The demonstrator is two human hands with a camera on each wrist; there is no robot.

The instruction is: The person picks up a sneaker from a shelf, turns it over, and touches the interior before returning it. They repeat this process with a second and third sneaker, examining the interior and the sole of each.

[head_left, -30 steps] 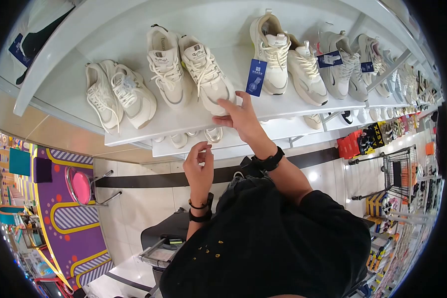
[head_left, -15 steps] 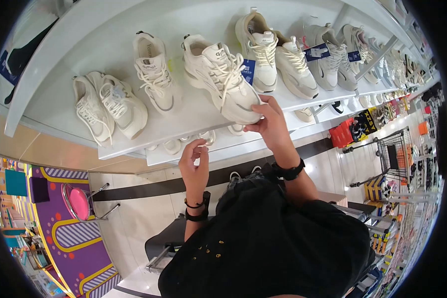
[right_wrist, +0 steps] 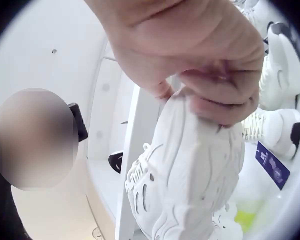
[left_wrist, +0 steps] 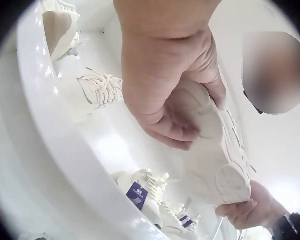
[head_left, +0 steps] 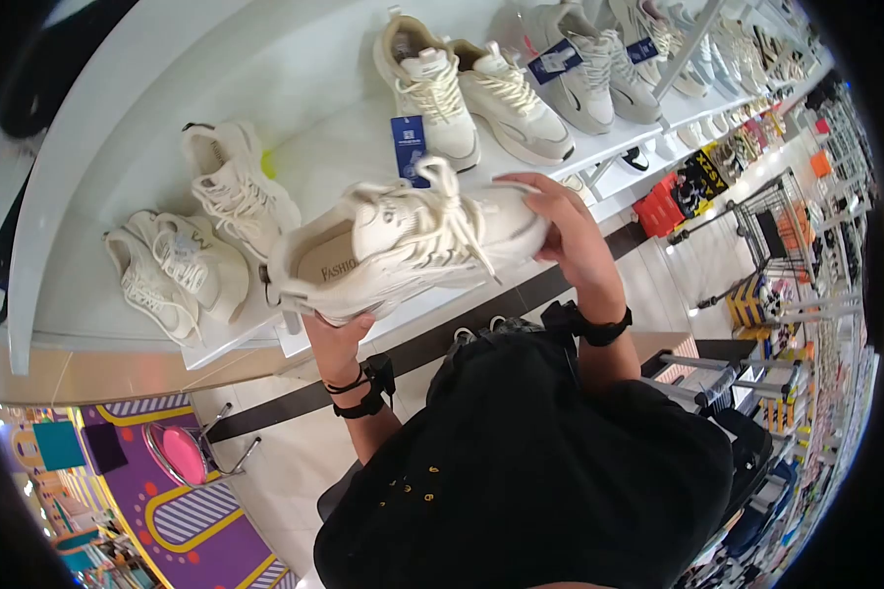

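Both hands hold one white sneaker point(head_left: 417, 236) in front of the shelf, toe to the right, with its opening and the printed insole point(head_left: 329, 263) facing up. At the heel end, my left hand point(head_left: 336, 344) grips it from below; the left wrist view shows the thumb and fingers round the heel and sole point(left_wrist: 210, 135). My right hand point(head_left: 572, 231) pinches the toe, and in the right wrist view its fingers point(right_wrist: 220, 107) curl over the toe end. The matching sneaker point(head_left: 236, 187) stands on the shelf behind, to the left.
More pale sneakers point(head_left: 182, 265) stand at the left of the white shelf point(head_left: 304, 147). To the right are a pair point(head_left: 511, 93) and a blue tag point(head_left: 410, 147). A lower shelf runs beneath. A shopping cart point(head_left: 771, 226) and a pink stool point(head_left: 182, 452) stand on the floor.
The right hand has lifted the sneaker off the shelf by its toe and turned it sideways. My left hand has come up and taken hold of the heel. The view has swung right.
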